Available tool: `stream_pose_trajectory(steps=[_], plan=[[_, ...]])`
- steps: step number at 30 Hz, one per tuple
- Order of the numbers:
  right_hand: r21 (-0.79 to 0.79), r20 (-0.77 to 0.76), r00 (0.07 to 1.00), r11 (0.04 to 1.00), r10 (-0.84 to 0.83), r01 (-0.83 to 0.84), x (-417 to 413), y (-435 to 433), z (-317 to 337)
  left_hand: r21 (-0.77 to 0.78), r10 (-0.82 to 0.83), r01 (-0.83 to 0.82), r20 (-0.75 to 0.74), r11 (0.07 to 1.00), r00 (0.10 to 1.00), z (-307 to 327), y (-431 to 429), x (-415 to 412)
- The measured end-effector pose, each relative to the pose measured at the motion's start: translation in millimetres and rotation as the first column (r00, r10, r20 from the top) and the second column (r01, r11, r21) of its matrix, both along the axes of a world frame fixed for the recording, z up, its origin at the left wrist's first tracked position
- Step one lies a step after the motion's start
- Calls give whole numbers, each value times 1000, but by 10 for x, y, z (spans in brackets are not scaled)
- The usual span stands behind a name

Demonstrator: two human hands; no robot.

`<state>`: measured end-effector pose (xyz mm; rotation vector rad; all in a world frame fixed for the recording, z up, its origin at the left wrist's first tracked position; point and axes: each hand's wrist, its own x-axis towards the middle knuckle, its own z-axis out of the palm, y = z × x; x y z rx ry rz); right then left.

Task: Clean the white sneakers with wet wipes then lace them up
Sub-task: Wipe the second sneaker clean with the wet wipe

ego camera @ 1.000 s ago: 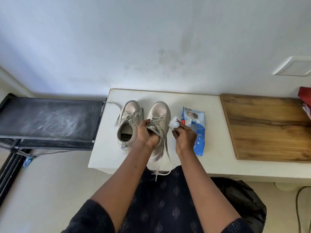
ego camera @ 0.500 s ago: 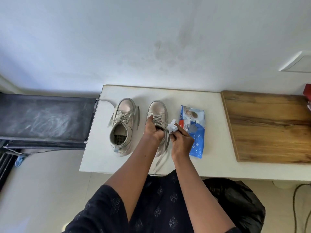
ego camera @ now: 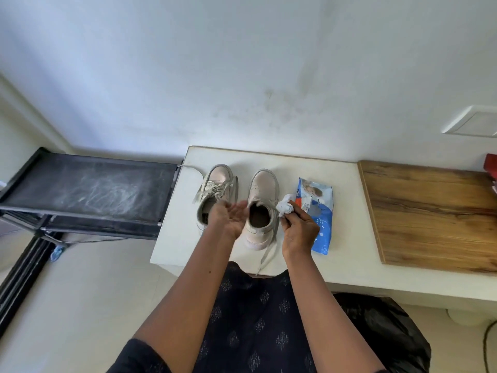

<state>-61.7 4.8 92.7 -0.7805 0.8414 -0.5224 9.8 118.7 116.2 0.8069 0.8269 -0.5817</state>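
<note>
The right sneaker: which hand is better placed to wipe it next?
Probably the right hand: it pinches the crumpled wipe beside the right sneaker. The left hand is open and holds nothing.

My left hand (ego camera: 228,220) hangs palm up with loose fingers between the two sneakers. It is blurred, so I cannot tell whether it touches either one. My right hand (ego camera: 300,232) pinches a crumpled wipe (ego camera: 286,207) just at three o'clock of the right sneaker (ego camera: 263,188), whose toe points to twelve. The left sneaker (ego camera: 219,179) stands at its nine o'clock, laced. The wipes pack (ego camera: 321,219) lies at three o'clock on the white table (ego camera: 347,238). One lace (ego camera: 265,255) trails toward six, over the table's edge.
</note>
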Motion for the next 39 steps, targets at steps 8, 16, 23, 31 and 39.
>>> stream_pose_trajectory(steps=[8,16,23,31,39], plan=[[32,-36,996,996,87,-86,176,242,60,96,272,-263,-96,960,957,-205,300,478],[46,-95,980,984,175,-171,397,435,-36,31,284,-282,-117,959,952,-313,226,599],[61,-71,949,951,306,-303,509,490,-143,-111,302,-320,-157,941,940,-497,335,592],[61,-223,878,905,424,-421,694,594,-163,-196,325,-331,-64,923,944,-604,318,515],[344,-144,884,860,444,-377,714,482,-124,-173,160,-171,-75,970,984,-733,346,669]])
